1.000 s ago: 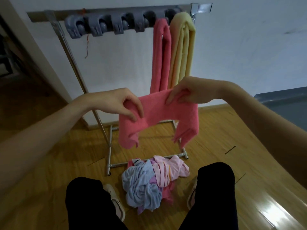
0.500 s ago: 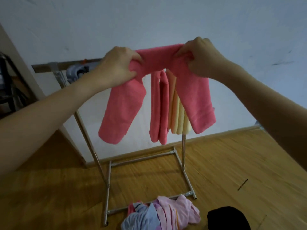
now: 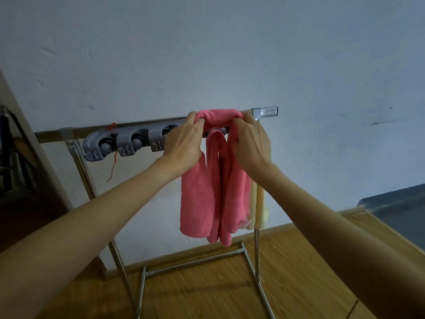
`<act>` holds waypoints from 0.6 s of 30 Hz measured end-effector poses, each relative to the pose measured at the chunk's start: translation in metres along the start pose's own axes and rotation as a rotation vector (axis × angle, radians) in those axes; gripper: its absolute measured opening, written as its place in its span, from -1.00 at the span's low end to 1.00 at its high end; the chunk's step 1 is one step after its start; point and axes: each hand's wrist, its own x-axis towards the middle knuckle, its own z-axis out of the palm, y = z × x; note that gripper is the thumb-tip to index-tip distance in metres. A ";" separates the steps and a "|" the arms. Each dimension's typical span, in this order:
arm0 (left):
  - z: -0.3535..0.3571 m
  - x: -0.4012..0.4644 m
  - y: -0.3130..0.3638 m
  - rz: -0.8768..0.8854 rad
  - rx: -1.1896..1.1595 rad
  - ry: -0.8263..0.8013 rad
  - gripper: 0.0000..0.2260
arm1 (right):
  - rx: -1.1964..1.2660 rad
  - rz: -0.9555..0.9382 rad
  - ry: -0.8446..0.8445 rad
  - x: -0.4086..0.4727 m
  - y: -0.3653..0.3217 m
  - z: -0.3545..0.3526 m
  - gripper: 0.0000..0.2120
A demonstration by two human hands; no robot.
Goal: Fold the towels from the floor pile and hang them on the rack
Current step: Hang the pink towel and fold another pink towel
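At frame centre I hold a folded pink towel (image 3: 219, 116) up against the rack (image 3: 142, 125) bar. My left hand (image 3: 184, 141) grips its left end, fingers curled over the bunched cloth; my right hand (image 3: 250, 139) pinches the right end the same way. The towel's two halves hang down below my hands. Between them hangs a second pink towel (image 3: 215, 157), and at its right a yellow towel (image 3: 259, 203) shows as a narrow strip beside the rack's right post. Grey clips (image 3: 122, 143) line the bar left of my left hand, with a red thread (image 3: 112, 166) dangling below them. The rack's base sits on the wood floor (image 3: 207, 293) at lower centre.
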 end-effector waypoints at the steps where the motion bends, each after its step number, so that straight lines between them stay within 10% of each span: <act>1: 0.004 0.000 0.001 -0.022 -0.006 0.007 -0.42 | 0.016 0.010 0.004 -0.002 -0.001 0.005 -0.74; 18: 0.087 -0.047 -0.015 0.177 0.030 0.142 -0.25 | 0.287 -0.119 -0.069 -0.049 0.051 0.067 -0.55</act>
